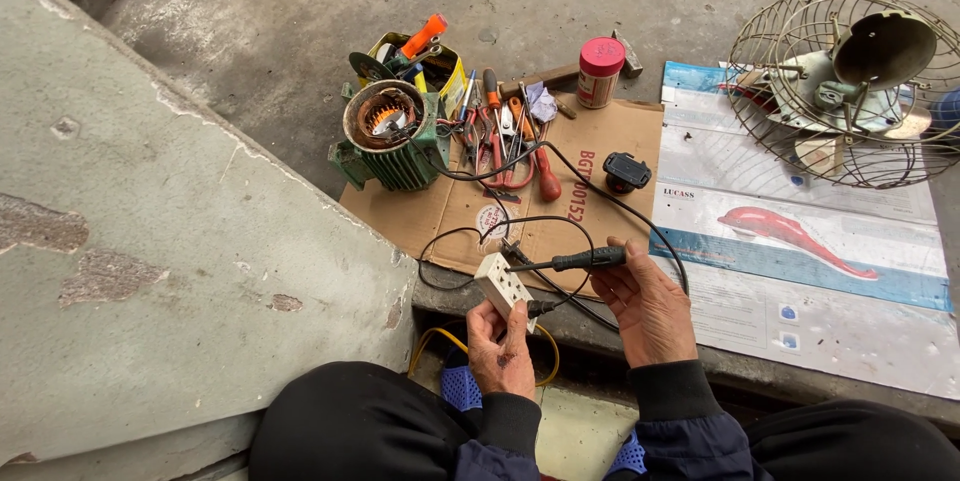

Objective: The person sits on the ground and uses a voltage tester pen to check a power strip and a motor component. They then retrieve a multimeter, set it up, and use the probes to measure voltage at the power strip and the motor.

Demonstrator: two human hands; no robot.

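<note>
**Head view: socket block and probe held over the cardboard**

Head camera looks down at a grey concrete slab filling the left side. Just right of it, on a sheet of cardboard, stands a green motor housing with copper windings showing in its open end. Behind it sits a yellow tin stuffed with tools, and beside it lies a heap of pliers and screwdrivers.

Lower down, the left hand is closed around a white socket block, held up with its holes facing the camera. The right hand grips a black probe between thumb and fingers; its tip points left and touches the top of the block. Black wires loop from here back toward the motor.

Further right come a red-capped can, a small black plug, a printed poster on the floor, and a wire fan guard with its motor.
</note>
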